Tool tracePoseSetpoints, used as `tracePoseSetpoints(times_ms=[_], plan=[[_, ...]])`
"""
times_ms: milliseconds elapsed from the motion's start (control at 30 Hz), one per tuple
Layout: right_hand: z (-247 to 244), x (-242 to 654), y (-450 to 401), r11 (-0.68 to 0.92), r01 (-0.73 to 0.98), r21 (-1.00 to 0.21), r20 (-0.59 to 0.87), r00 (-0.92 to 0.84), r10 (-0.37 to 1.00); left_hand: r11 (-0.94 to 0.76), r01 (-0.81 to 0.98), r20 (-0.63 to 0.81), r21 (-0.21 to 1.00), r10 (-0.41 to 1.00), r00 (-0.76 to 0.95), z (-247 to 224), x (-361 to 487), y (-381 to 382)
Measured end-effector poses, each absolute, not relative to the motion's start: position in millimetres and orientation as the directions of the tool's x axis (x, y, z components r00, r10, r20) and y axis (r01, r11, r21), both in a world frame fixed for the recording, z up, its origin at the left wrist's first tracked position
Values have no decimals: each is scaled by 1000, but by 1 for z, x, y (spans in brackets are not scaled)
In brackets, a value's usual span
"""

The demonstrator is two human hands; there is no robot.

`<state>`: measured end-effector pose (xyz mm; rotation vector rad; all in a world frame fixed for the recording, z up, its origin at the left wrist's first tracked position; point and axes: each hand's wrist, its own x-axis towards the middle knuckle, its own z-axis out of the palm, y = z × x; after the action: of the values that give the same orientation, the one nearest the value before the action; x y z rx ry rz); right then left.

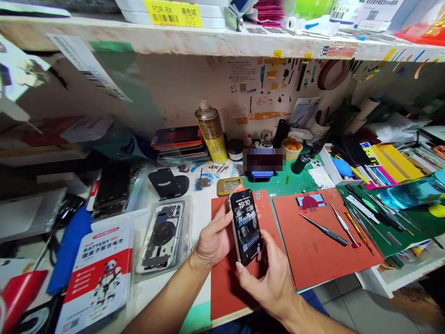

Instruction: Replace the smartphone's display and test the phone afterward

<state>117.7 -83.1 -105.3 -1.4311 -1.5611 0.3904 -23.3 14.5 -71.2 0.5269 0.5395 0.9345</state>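
A smartphone [246, 227] with its screen lit, reading 19:10, is held tilted above a red mat [225, 297]. My left hand [216, 236] wraps round its left side, the thumb on the frame and fingertips showing behind the right edge. At the lower right edge and bottom corner, my right hand [269, 273] grips the phone with thumb and fingers. To the left lies a phone back [162, 236] with a black ring part, on a clear plastic bag. A small metal tray [230, 186] stands just beyond the phone.
A second red mat [313, 250] carries a dark screwdriver [323, 229] and other slim tools. A battery box [97, 278] lies at left. A spray can [212, 132] stands at the back, under a loaded shelf [174, 44]. A blue bottle [413, 192] lies at right.
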Motion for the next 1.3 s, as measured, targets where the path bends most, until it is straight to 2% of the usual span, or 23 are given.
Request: tracePoseSetpoints(times_ms=[233,1300], plan=[[-102,118,-82,254,554,-793,385,133,913,486,-599,-193,637,852,486,-71,-23,14],[-104,118,-83,261,603,-754,419,136,898,483,-588,-214,649,858,468,-69,-24,14]])
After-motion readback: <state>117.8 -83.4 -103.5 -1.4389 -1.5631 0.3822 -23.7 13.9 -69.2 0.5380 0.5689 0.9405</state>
